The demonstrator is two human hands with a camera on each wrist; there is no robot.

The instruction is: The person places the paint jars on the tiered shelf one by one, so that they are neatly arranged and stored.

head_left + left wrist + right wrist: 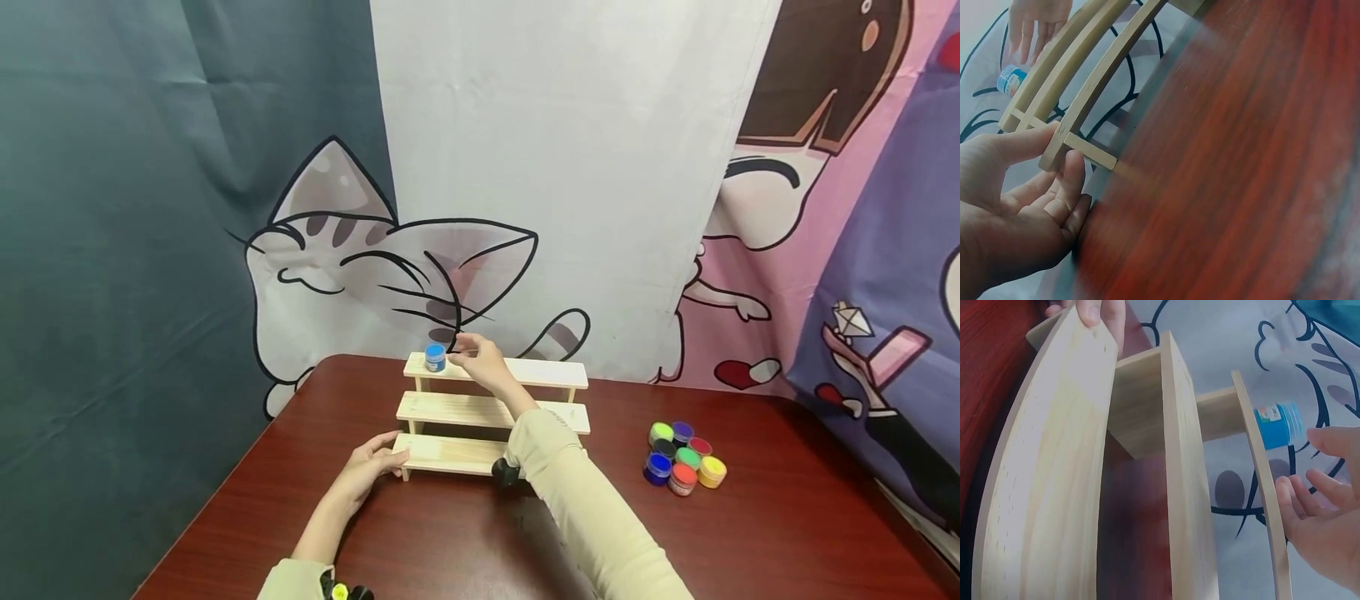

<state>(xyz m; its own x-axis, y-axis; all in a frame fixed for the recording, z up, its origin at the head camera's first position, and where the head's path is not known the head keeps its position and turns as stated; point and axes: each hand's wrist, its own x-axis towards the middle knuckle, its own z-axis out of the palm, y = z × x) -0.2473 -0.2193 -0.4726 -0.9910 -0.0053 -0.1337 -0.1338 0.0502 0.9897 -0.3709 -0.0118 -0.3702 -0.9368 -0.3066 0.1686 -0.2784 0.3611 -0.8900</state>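
Observation:
A pale wooden three-step display stand [450, 452] stands on the table. On the left end of its top step sits a small jar of blue paint [435, 357], upright with a clear lid. Just right of that jar is my right hand [483, 363], fingers loosely bent and apart from it; the right wrist view shows a gap between the fingertips [1315, 439] and the jar [1275, 427]. My left hand [367, 468] pinches the left end of the lowest step, thumb on top and fingers below, as the left wrist view [1029, 194] shows.
Several paint jars [683, 477] in green, purple, black, red, blue and yellow stand grouped on the dark red wooden table [585, 533], right of the stand. Behind the table hangs a curtain [570, 167] printed with a cartoon cat.

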